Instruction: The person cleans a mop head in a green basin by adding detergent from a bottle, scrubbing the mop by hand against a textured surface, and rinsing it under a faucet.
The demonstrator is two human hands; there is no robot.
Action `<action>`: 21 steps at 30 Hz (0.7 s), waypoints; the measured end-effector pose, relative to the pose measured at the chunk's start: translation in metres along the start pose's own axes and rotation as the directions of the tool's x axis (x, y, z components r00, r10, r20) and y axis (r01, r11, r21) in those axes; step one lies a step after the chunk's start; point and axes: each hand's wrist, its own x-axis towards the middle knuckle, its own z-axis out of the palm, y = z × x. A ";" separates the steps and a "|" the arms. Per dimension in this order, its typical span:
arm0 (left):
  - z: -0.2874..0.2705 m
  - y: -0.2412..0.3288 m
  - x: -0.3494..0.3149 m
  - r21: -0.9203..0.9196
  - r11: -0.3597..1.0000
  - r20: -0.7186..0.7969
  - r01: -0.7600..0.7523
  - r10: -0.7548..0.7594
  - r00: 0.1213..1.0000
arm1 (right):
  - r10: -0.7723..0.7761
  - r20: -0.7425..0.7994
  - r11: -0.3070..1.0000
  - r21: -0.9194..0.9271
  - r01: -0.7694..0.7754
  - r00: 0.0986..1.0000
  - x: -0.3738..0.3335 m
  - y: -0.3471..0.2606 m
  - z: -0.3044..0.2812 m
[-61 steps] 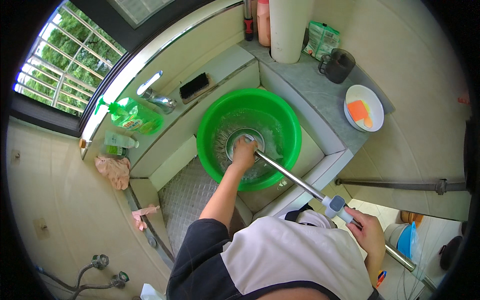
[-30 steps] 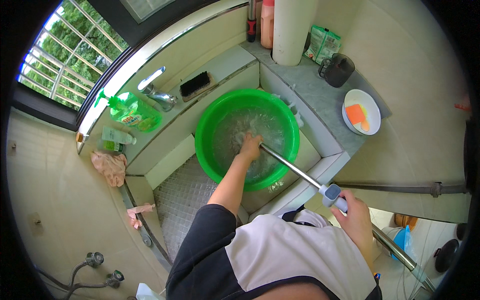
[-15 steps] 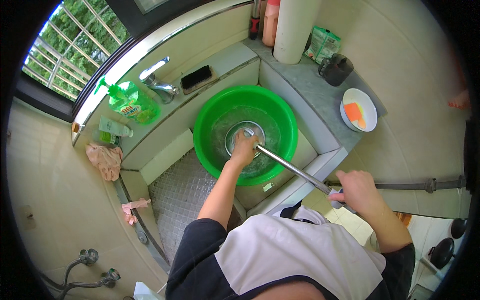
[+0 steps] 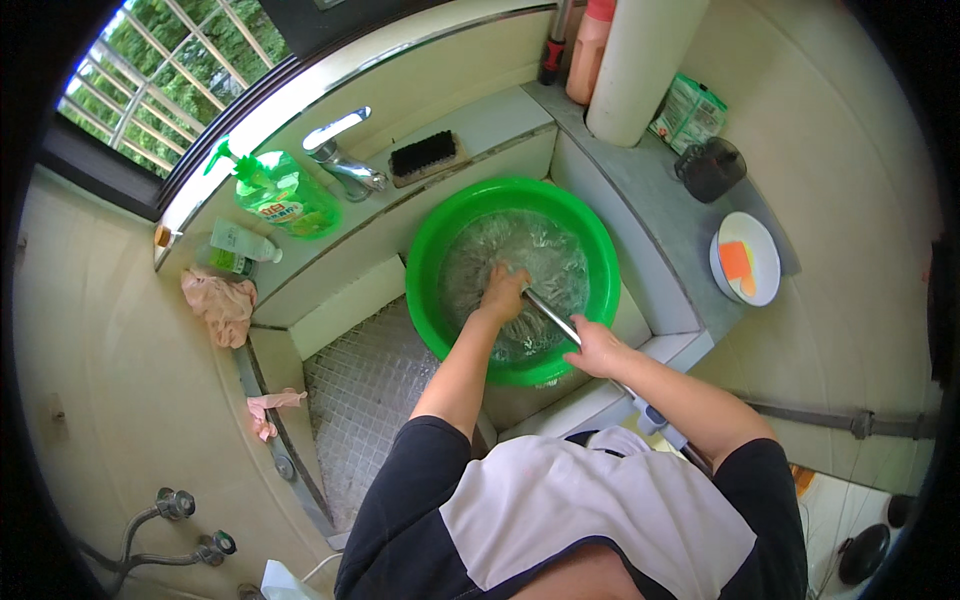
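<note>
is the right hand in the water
No, the right hand grips the metal pole near the green basin, clear of the water.

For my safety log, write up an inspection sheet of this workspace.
Surface: gray ledge beside the tiled sink floor.
Things in use: green basin with churned water; metal pole reaching into it.
Clutter: green pump bottle, black-bristled brush, white bowl, dark mug, pink cloth.
Hands: left hand in the basin at the pole's end, grip unclear; right hand around the pole higher up.
Cables: thin pale line near the lower edge, possibly a cord.
Surroundings: barred window, tap, wall hoses.
</note>
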 end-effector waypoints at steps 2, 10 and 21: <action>-0.008 -0.001 0.000 0.047 0.998 0.027 -0.033 0.032 0.999 | 0.078 -0.012 0.990 0.121 -0.076 0.997 0.015 0.001 -0.001; -0.039 0.041 -0.044 0.027 0.983 -0.292 -0.180 0.180 0.939 | -0.128 -0.206 0.959 0.222 0.174 0.970 0.070 -0.015 0.000; -0.019 -0.003 -0.038 -0.809 -0.588 0.283 0.013 -0.370 0.885 | -0.062 0.520 0.204 0.842 -0.499 0.852 0.057 -0.008 -0.034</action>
